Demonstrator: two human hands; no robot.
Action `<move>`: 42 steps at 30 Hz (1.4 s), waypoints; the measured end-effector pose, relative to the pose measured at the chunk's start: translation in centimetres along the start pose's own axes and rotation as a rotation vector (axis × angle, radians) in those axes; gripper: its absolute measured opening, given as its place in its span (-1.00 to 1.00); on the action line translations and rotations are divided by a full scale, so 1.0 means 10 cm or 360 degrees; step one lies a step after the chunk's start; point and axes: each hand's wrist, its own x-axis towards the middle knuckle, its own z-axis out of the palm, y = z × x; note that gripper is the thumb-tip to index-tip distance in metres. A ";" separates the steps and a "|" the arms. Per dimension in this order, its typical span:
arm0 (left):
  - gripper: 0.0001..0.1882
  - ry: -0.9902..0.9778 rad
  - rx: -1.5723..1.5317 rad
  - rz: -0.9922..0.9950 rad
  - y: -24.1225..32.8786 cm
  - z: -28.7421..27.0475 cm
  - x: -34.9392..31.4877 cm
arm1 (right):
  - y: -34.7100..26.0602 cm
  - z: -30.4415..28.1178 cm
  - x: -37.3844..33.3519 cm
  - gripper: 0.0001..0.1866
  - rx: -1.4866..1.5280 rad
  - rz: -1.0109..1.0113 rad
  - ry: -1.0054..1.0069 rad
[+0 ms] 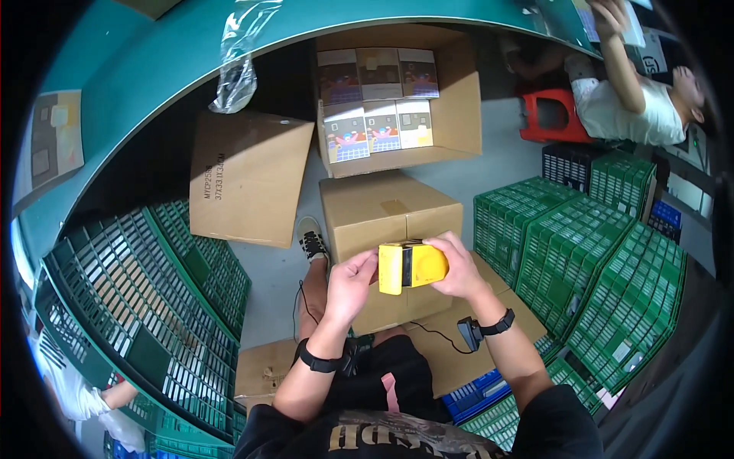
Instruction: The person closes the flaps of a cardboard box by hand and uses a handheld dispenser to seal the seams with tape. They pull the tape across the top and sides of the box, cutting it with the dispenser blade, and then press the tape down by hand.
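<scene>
Between my hands is a yellow boxy object (429,265) with a black band across its middle and a raised round area on its right part; its exact kind is unclear. My right hand (460,269) grips it by the right end. At its left edge, the fingers of my left hand (352,286) are pinched together against the yellow side. Beneath the object stands a closed cardboard carton (390,200). Beyond it an open carton (457,115) holds two rows of small picture-printed boxes (382,125).
Green plastic crates (577,239) are stacked at the right, with large green crates (153,294) at the left. Another brown carton (248,180) leans at the far left. A teal tabletop (160,61) curves across the back. Another person (642,107) is near a red stool (547,115).
</scene>
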 end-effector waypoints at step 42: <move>-0.79 0.0097 0.0170 -0.0243 0.11 -0.56 -1.52 | -1.14 0.11 -0.40 -0.36 -0.0360 -0.0552 -0.0819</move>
